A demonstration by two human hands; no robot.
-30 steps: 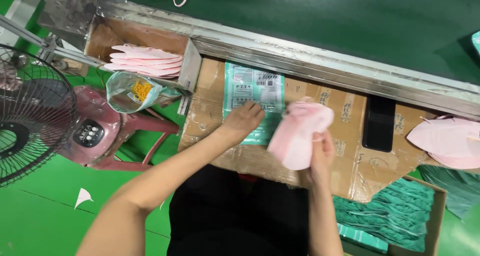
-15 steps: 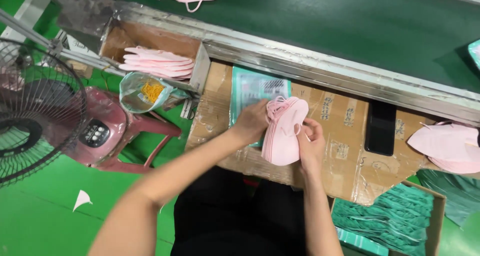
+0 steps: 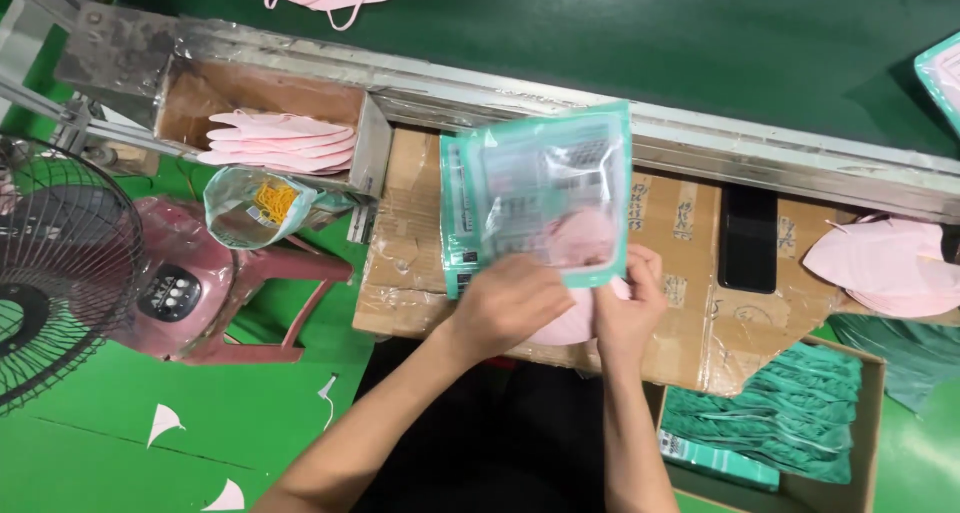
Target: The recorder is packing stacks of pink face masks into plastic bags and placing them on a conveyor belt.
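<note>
Mask-packing factory line: green conveyor belt (image 3: pixel 620 43), boxed pouches (image 3: pixel 770 428).

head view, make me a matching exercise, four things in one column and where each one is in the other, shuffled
Things:
1. teal-edged clear pouch
2. stack of pink masks
3. black phone
4. electric fan

Places:
A. far left, over the green floor
B. held up in both hands
C. in the brown bin at upper left
D. flat on the cardboard, right of the hands

Pairs: 1-B, 2-C, 3-D, 4-A
</note>
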